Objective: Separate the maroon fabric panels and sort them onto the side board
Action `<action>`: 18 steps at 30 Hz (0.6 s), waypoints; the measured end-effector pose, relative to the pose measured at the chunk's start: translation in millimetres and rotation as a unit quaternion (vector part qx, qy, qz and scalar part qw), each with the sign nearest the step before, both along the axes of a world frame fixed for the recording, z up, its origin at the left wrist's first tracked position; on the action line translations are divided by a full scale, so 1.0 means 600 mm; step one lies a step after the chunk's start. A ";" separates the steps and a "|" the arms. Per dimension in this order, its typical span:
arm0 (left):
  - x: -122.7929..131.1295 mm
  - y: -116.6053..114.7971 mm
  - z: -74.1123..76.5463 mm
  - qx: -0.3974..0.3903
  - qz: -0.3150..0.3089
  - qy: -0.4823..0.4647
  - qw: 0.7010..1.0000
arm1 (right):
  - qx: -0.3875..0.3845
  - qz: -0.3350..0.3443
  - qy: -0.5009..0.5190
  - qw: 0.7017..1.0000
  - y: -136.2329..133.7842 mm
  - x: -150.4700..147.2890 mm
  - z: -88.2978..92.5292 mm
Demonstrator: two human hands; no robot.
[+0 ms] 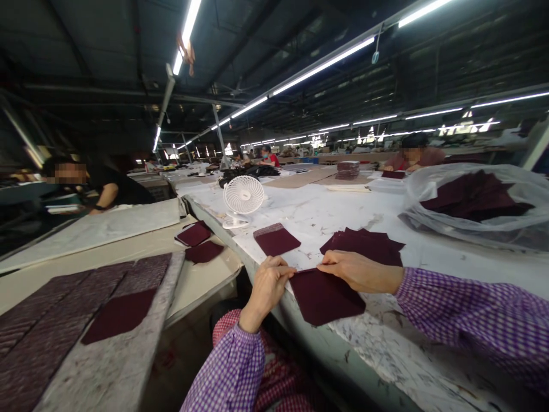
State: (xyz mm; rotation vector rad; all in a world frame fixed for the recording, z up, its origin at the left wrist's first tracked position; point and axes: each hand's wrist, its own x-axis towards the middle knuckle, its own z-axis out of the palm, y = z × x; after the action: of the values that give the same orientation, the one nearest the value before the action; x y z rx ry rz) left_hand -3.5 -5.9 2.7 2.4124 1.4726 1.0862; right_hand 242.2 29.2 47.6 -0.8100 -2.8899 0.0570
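A dark maroon fabric piece (328,297) with cut corners lies at the near edge of the white-covered table. My left hand (270,283) pinches its far left corner between thumb and fingers. Along the same far edge, my right hand (358,270) pinches the fabric further right; the edge between the hands looks folded over. Just behind my right hand is a loose pile of maroon pieces (369,243). Beyond my left hand lies another maroon piece (278,240) with a greyish speckled band along its far edge.
A small white fan (243,195) stands on the table (300,206). At right, a clear plastic bag (467,232) holds maroon fabric. On the left surface, maroon pieces lie beside speckled strips (81,292). Co-workers sit at left (124,186) and far right (429,157). A gap separates the two tables.
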 end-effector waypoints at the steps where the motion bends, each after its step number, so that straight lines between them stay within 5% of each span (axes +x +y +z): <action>1: 0.001 0.000 0.000 -0.003 0.002 -0.003 1.000 | 0.026 0.004 -0.023 0.999 0.000 -0.002 0.001; 12: 0.002 -0.002 -0.001 -0.019 0.024 -0.061 0.998 | 0.120 0.004 -0.182 0.976 0.005 -0.051 0.024; 18: -0.016 0.000 -0.005 -0.048 -0.031 -0.139 0.989 | 0.133 0.014 -0.195 0.972 0.001 -0.084 0.032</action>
State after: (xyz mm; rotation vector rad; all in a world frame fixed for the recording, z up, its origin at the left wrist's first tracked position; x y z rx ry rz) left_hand -13.4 -5.9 -0.5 2.1246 1.3188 1.2477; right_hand 192.0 30.0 67.0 -0.8070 -3.1654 -0.5359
